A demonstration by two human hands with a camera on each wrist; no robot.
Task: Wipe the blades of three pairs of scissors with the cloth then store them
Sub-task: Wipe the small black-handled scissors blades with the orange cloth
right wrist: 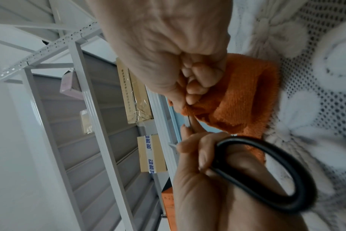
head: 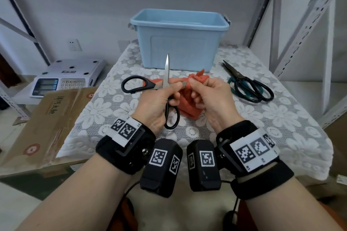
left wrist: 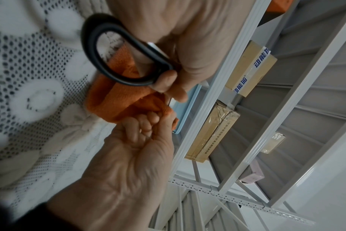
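Observation:
My left hand (head: pixel 161 101) grips a pair of black-handled scissors (head: pixel 166 69) held open above the lace-covered table (head: pixel 262 127). One blade points straight up; the other runs right into the orange cloth (head: pixel 187 107). My right hand (head: pixel 204 95) pinches the cloth around that blade. In the left wrist view a black handle loop (left wrist: pixel 93 51) lies against the left palm, above the cloth (left wrist: pixel 113 100). The right wrist view shows the cloth (right wrist: pixel 243 93) bunched under the curled right fingers and the loop (right wrist: pixel 298 179) below. A dark pair of scissors (head: pixel 247 84) lies at the right over a green handle (head: pixel 231 80).
A light blue plastic bin (head: pixel 180 39) stands open at the back of the table. Left of the table are a weighing scale (head: pixel 65 77) and a cardboard box (head: pixel 47 122). White metal shelf posts (head: pixel 300 24) rise at the right.

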